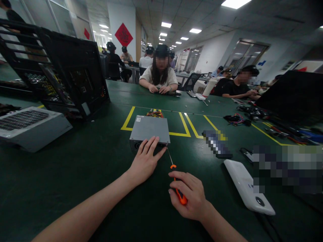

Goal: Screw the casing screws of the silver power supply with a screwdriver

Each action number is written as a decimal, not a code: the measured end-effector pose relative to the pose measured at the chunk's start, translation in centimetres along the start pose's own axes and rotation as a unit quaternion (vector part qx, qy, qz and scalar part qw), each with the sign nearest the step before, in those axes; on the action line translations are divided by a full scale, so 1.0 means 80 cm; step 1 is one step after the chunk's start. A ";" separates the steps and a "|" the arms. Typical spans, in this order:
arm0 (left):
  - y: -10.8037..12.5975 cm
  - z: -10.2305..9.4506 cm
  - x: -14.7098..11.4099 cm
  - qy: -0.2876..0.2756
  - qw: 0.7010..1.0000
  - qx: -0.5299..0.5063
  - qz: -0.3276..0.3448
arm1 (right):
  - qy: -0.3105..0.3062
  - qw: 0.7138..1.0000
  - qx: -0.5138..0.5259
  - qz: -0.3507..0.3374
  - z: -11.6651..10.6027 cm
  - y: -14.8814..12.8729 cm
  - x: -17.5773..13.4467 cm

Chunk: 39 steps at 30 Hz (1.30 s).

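Grey metal box [153, 127] sits mid-table, across the near line of the yellow tape [184, 124]; sm. white label [138, 119] nr its far-L corner, print too tiny to read. Your L hand [145, 164] lies on its near edge, fingers outstretched, not grasping. Your R hand [190, 192] is wrapped round an orange-&-black screwdriver [182, 200], tip at the box's near-R corner. Bunched wires [155, 113] just behind. Twd the table's R edge, a white gadget [246, 183] w/ an illegible mark; twd its L edge, a 2nd grey box [47, 132] & black PC case [94, 67]. Table [37, 181] is green; a co-worker [158, 74] sits at its far edge. Rm: ceiling lights [166, 25], pale pillar [113, 16] w/ red diamond sign [123, 34], writing blurred.
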State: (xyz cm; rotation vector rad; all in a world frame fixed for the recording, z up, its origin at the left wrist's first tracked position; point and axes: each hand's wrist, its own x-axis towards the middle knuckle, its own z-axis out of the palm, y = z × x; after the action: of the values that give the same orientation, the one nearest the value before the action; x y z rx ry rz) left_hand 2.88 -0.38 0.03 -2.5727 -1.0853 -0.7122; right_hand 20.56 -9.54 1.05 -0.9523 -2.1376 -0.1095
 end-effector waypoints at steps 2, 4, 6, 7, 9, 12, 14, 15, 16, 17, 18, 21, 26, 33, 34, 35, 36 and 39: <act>0.000 -0.001 0.000 -0.002 1.000 -0.001 0.000 | -0.007 1.000 -0.008 -0.002 0.001 0.000 0.001; 0.001 -0.002 0.001 -0.005 1.000 -0.002 -0.001 | -0.014 1.000 -0.011 -0.006 0.002 0.000 0.002; 0.001 -0.003 0.001 -0.005 1.000 -0.001 -0.003 | -0.021 1.000 -0.012 -0.010 0.003 0.000 0.002; 0.001 -0.003 0.001 -0.005 1.000 -0.001 -0.003 | -0.025 1.000 -0.012 -0.010 0.003 0.001 0.002; 0.001 -0.003 0.002 -0.005 1.000 -0.001 -0.004 | -0.030 0.999 -0.010 -0.007 0.003 0.001 0.002; 0.001 -0.003 0.001 -0.004 1.000 -0.001 -0.005 | -0.029 1.000 -0.004 -0.006 0.002 0.000 0.002; 0.001 -0.003 0.001 -0.004 1.000 -0.001 -0.004 | -0.027 1.000 -0.001 -0.008 0.002 0.000 0.003; 0.001 -0.003 0.001 -0.005 1.000 0.000 -0.004 | -0.027 1.000 0.000 -0.009 0.001 0.000 0.003; 0.001 -0.003 0.001 -0.004 1.000 0.001 -0.004 | -0.025 1.000 0.001 -0.009 0.001 0.000 0.003; 0.001 -0.003 0.001 -0.003 1.000 0.002 -0.005 | -0.024 1.000 0.003 -0.010 0.001 0.000 0.003; 0.002 -0.003 0.001 -0.003 1.000 0.003 -0.006 | -0.024 1.000 0.006 -0.012 0.001 0.000 0.002; 0.002 -0.003 0.002 -0.001 1.000 0.003 -0.007 | -0.013 1.000 0.016 -0.022 0.001 0.000 0.002; 0.003 -0.005 0.002 -0.005 1.000 -0.007 -0.006 | 0.011 0.999 0.017 -0.046 -0.002 -0.001 0.002; -0.003 -0.010 0.001 -0.002 0.999 -0.034 0.000 | 0.046 0.996 0.023 -0.077 -0.007 -0.004 0.001; -0.004 -0.011 0.000 -0.007 0.999 -0.035 0.004 | 0.037 0.996 0.021 -0.078 -0.005 -0.004 0.001; -0.006 -0.011 -0.001 -0.011 0.999 -0.037 0.007 | 0.026 0.996 0.018 -0.077 -0.004 -0.004 0.002; -0.007 -0.011 -0.001 -0.014 0.999 -0.037 0.010 | 0.014 0.997 0.015 -0.076 -0.002 -0.004 0.002; -0.009 -0.010 -0.003 -0.010 0.999 -0.038 0.007 | -0.012 0.997 0.013 -0.075 0.005 -0.003 0.003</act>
State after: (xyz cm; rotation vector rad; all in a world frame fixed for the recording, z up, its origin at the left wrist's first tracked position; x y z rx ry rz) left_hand 1.92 -0.36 0.61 -2.6541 -1.0647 -0.7404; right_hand 20.06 -9.44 1.02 -0.7824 -2.2254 -0.1452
